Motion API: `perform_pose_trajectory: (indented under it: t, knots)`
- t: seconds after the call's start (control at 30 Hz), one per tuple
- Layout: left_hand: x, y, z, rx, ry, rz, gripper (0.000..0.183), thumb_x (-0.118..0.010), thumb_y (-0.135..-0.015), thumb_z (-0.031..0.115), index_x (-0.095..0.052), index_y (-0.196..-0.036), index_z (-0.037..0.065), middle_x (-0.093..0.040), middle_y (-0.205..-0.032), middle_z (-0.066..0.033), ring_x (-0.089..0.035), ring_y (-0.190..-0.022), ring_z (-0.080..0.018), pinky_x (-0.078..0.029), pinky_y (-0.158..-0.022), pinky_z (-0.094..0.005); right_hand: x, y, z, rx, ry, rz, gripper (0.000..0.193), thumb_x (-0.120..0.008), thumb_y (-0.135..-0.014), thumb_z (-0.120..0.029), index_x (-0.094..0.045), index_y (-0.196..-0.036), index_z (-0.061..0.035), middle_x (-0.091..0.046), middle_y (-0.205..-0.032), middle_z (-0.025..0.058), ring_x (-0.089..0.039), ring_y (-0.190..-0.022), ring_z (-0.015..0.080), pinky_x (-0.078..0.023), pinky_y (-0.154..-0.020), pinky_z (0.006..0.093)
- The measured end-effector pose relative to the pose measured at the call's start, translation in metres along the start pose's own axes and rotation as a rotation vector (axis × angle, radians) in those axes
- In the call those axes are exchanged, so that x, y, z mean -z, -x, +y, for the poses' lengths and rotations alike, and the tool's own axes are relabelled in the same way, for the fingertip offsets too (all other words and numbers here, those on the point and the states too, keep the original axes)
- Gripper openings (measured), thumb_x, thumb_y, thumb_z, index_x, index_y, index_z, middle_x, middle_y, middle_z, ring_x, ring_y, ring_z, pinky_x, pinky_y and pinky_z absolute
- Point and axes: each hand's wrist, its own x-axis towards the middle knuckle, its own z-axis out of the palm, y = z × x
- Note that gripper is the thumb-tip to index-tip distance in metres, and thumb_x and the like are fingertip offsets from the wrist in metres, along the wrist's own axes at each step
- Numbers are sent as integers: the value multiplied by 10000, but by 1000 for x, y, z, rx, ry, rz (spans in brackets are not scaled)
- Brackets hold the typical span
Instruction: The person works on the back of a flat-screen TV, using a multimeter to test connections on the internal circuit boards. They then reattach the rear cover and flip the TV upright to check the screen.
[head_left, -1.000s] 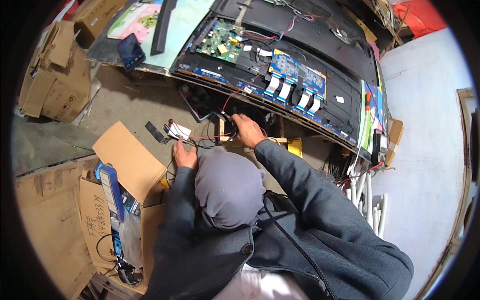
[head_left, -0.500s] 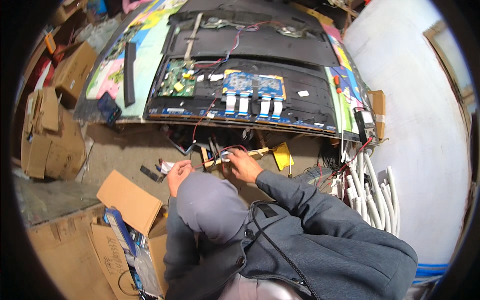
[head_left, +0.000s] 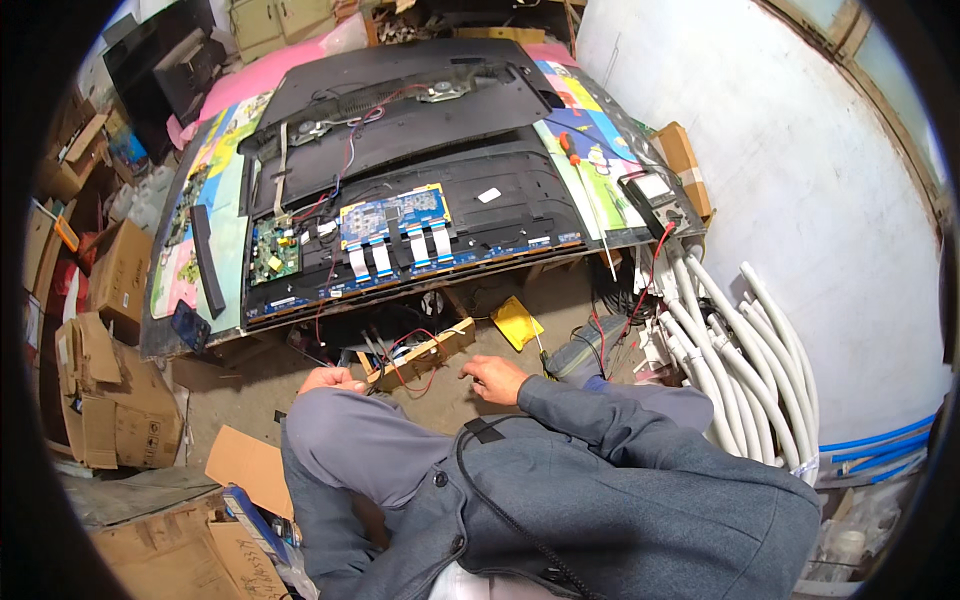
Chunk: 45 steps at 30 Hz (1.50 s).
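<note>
Crouching low over the dirt floor [head_left: 250, 380], the person works both hands around a small open wooden box [head_left: 420, 352] stuffed with red and black wires, which sits on the ground just below the front edge of the surface [head_left: 590, 190]. The left hand [head_left: 333, 380] rests beside the box's left end with fingers curled in; it may be pinching something small, but I cannot tell what, if anything, it holds. The right hand [head_left: 497, 377] hovers just right of the box, fingers loosely spread and empty, near enough to reach the wires. The box looks rough and pale, a shallow tray with loose leads looping over its rim, parked close so parts stay within arm's reach. Above it, a large black flat television panel [head_left: 420, 180] lies face down on the surface with its back cover off, exposing a blue circuit board [head_left: 392, 215] with white ribbon cables and a green circuit board [head_left: 273, 252] to its left, laid flat so the boards are open to work. A yellow square pad [head_left: 518, 322] lies on the floor right of the box, a grey handheld meter [head_left: 655, 192] sits at the surface's right edge, and white plastic pipes [head_left: 740, 350] lean along the wall.
</note>
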Motion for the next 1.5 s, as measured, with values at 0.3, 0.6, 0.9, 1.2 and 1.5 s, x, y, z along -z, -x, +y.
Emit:
perform_pose_trajectory:
  t: [0.3, 0.6, 0.9, 1.2, 1.5]
  knots:
    - [-8, 6, 27, -24, -203, -11, 318, -738, -962, 155, -586, -693, 81, -563, -656, 66, -474, -624, -19, -383, -528, -261, 4, 18, 23, 16, -72, 41, 229, -647, -865, -51, -695, -1089, -37, -709, -1012, 193, -702, -921, 365, -570, -834, 438]
    - [-11, 19, 23, 32, -58, 74, 223, -727, -963, 125, -651, -766, 53, -601, -687, 52, -502, -614, -30, -404, -545, -258, -13, 15, 9, -77, 20, -166, 293, -709, -907, -350, -709, -893, -57, -693, -813, 233, -682, -801, 433, -548, -716, 509]
    - [11, 28, -19, 33, 144, 79, 161, -731, -938, 80, -602, -846, 51, -639, -703, 2, -567, -586, -57, -428, -517, -250, -27, 19, 21, -183, 59, -252, 283, -674, -865, -327, -679, -859, -45, -704, -852, 230, -681, -858, 445, -534, -758, 546]
    - [4, 50, -2, -30, 45, 161, 211, -761, -924, 128, -595, -810, 65, -600, -677, 36, -511, -580, -32, -383, -517, -232, -56, -23, 37, -728, -1122, -168, 333, -729, -961, -303, -654, -1011, 17, -719, -913, 100, -663, -729, 140, -569, -610, 349]
    - [8, 52, -3, -57, 9, 222, 199, -742, -940, 137, -603, -819, 64, -595, -694, 50, -498, -613, -27, -380, -540, -241, -84, -128, 53, -870, -1645, 47, 726, -653, -979, -468, -389, -1479, -14, -448, -1425, 377, -592, -1223, 459, -578, -951, 509]
